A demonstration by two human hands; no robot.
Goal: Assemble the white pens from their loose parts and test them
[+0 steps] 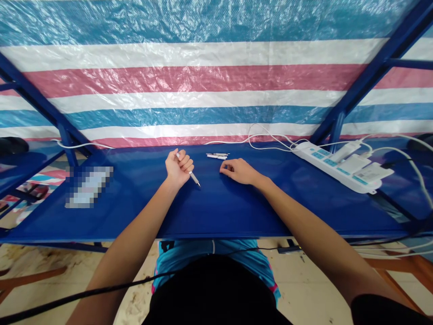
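My left hand [178, 169] is closed around a white pen [194, 178]. The pen slants across the fist, its dark tip pointing down and to the right above the blue table [216, 212]. To the right, my right hand [241, 171] rests on the tabletop with its fingers curled and its thumb close to the index finger. Nothing shows between those fingers. Just beyond its fingertips lie slim white pen-like pieces [216, 156], close together; they are too small to tell apart fully.
A white power strip [338, 167] with plugged-in adapters lies at the right, trailing white cables [267, 134]. A pixelated pale rectangular item [89, 187] lies at the left. Blue metal frame bars [365, 76] rise at both sides, before a striped plastic sheet [203, 81].
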